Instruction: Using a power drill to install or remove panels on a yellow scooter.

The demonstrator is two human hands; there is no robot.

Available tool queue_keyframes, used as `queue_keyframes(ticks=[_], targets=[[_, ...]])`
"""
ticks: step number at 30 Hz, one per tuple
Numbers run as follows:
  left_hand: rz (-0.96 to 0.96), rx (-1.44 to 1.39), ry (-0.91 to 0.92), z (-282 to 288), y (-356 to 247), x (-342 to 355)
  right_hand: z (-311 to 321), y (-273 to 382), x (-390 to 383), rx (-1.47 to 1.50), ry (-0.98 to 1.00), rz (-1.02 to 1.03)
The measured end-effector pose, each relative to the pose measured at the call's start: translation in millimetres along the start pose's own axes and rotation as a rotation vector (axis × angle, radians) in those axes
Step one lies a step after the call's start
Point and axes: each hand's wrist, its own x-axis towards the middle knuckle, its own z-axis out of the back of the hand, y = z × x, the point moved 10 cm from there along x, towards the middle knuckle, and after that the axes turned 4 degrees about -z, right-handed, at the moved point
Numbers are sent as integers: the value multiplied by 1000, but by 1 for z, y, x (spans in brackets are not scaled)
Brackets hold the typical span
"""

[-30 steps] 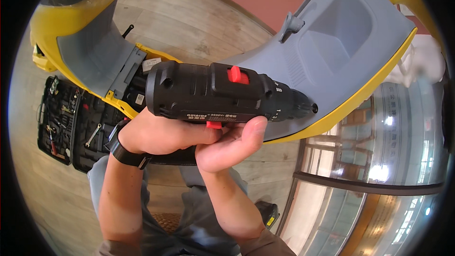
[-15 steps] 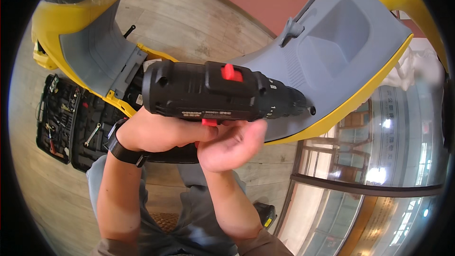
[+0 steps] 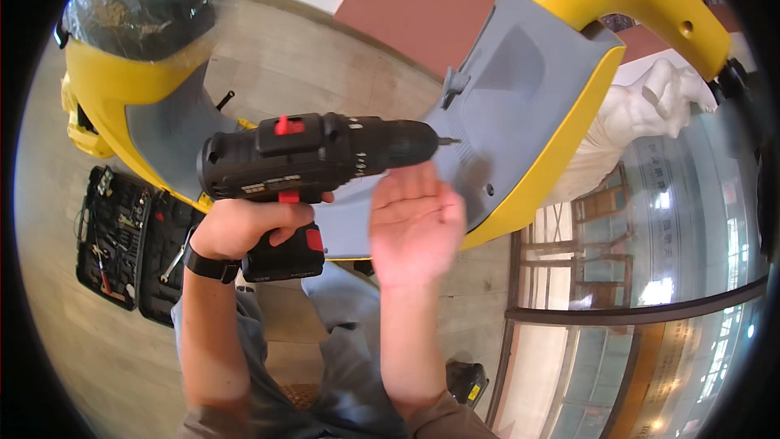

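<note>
My left hand grips the handle of a black cordless drill with red switches, held level with its bit pointing right. Under the drill's chuck, my right hand is turned palm up with its fingers stretched out, somewhat blurred. Its fingertips are close to the chuck; I cannot tell whether they touch it. Beyond the bit rises the grey inner panel of a yellow scooter, with a dark screw hole low on it. The drill hides part of the scooter's floor.
An open black tool case with a wrench lies on the floor at left. The scooter's plastic-wrapped seat is at upper left. To the right stand a white statue and a glass pane. A small black object lies near my right forearm.
The drill has moved left and back from the panel, baring its bit. My right hand has opened out palm up below the chuck. The view has shifted too.
</note>
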Motion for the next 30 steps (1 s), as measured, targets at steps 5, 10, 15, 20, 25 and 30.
queue_keyframes(ticks=[5, 10, 15, 20, 25, 30], targets=[[-37, -93, -89, 24, -14, -4, -13, -11, -5, -151, 154, -288], [-59, -154, -154, 38, -18, -9, -6, 19, -7, -14, 164, -157], [-66, -165, -180, 36, -14, -6, -9, 43, -18, -103, 170, 119], [-9, -207, -199, 32, -5, -1, 6, 49, -16, -56, 35, 107], [-4, -162, -140, 28, -7, 0, 25, 54, -14, -375, -108, 262], [-9, -96, -24, 11, -4, 0, 35, 48, -17, -521, -217, 325]])
